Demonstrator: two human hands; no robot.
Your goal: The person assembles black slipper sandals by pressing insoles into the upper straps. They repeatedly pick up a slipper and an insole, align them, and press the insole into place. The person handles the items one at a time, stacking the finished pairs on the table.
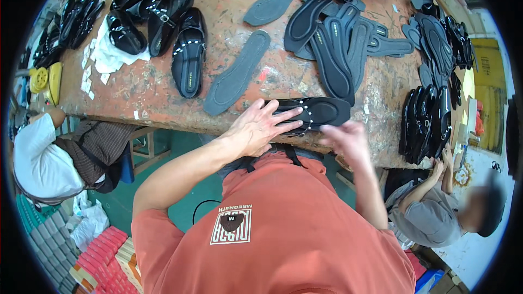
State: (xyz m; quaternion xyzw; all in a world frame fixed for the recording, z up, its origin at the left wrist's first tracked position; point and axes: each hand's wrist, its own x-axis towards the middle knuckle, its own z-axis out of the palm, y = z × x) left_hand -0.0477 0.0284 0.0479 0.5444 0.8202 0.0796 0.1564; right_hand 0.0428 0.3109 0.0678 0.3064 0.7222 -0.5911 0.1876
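Observation:
A black shoe with a studded strap [309, 113] lies sideways at the table's front edge, and a dark padded insole [329, 111] shows at its right end. My left hand [256, 129] rests over the shoe's left part, its fingers reaching across the strap and gripping it. Just below the right end of the shoe is my right hand [350, 140], smeared by motion; whether it touches the shoe or holds anything cannot be made out. Beyond the shoe lies a pile of black and grey insoles [333, 43]. A single grey insole [238, 73] lies nearer my left hand.
Finished-looking black shoes [189, 54] stand at the left, some on white cloth [111, 54]. More black shoes [425, 122] line the right edge. A yellow tape dispenser [46, 81] sits far left. One person [49, 155] is at the left, another [433, 212] at the right.

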